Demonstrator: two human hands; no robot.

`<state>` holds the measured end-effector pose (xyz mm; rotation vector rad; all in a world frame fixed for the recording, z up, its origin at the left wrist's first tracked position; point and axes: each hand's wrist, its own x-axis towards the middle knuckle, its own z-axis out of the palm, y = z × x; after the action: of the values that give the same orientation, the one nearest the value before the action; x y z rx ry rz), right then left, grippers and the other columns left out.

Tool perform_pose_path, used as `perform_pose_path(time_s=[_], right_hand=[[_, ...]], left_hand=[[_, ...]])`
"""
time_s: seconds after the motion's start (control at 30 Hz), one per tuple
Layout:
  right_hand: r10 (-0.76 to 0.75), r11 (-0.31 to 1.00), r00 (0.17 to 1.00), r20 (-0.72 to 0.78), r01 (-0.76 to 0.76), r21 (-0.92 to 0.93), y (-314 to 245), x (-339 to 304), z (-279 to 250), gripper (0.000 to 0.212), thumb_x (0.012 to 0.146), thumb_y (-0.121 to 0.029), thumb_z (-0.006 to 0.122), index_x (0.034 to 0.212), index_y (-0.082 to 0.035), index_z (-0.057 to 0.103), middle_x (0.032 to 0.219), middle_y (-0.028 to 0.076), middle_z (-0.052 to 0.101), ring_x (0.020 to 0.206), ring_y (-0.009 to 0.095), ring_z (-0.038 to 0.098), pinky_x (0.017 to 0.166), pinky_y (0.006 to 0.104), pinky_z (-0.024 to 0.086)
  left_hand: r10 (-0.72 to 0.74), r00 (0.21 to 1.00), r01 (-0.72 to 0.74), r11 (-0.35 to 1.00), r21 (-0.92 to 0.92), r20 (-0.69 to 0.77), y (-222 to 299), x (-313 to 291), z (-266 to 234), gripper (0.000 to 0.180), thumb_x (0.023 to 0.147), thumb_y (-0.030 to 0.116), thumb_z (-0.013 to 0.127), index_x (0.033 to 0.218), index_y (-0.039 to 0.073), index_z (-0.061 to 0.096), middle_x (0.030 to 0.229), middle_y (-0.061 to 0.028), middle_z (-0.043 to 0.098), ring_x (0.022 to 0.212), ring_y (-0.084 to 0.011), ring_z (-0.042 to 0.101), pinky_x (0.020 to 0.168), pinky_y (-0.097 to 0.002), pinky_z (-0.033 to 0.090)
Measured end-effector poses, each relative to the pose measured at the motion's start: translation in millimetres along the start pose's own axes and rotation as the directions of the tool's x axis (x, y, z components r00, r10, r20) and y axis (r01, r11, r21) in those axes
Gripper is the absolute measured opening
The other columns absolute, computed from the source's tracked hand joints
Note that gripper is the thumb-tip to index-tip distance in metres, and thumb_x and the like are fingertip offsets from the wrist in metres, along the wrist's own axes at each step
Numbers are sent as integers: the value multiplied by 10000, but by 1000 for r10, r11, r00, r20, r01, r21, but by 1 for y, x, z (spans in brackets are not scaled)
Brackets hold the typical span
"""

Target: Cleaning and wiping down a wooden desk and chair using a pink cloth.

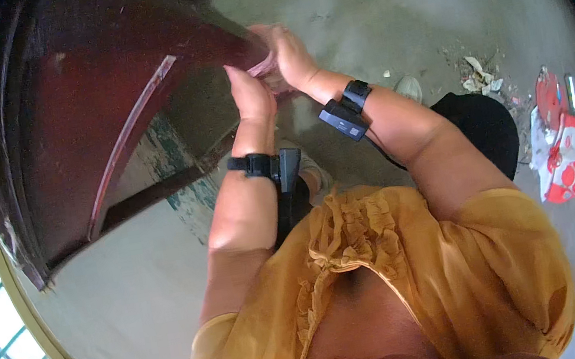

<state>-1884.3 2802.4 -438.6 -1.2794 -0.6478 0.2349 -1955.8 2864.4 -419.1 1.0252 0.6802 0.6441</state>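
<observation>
A dark red wooden piece of furniture (90, 75) fills the upper left, with a pale worn strip (131, 118) along its side. At its near right corner, both of my hands meet around a pinkish cloth (262, 66), bunched against the wood. My left hand (253, 93) is on the near side, thumb up, its other fingers mostly hidden. My right hand (291, 57) curls around the corner from the right, fingertips out of sight behind the edge. The cloth shows only in part between the hands. Each wrist wears a black strapped device.
Under the furniture runs a dark lower rail (148, 204). Wall paint is peeling green and white (184, 188). Debris scraps (480, 77) lie on the concrete floor (350, 4), near a red and white printed bag (561, 159). A black round object (481, 122) stands by my right arm. A window (5, 322) is at left.
</observation>
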Motion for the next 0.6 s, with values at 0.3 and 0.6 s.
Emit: perform_pose_path(time_s=[0.3, 0.6], right_hand=[[639, 526, 704, 309, -693, 493, 53, -32, 3, 615, 1068, -499, 191, 1296, -75, 574, 1236, 90, 656, 1086, 250, 640, 974, 396, 493], [335, 901, 930, 152, -364, 239, -92, 0, 8, 509, 1073, -409, 236, 1202, -34, 555, 1065, 146, 669, 942, 295, 633, 881, 431, 490]], left_hand=[[-299, 928, 364, 857, -365, 222, -36, 7, -29, 601, 1070, 423, 173, 1369, -2, 475, 1320, -186, 589, 1228, -356, 561, 1100, -487, 409], [93, 933, 16, 955, -298, 347, 62, -47, -2, 486, 1070, 347, 278, 1419, 72, 474, 1440, -103, 518, 1324, -273, 476, 1154, -423, 324]])
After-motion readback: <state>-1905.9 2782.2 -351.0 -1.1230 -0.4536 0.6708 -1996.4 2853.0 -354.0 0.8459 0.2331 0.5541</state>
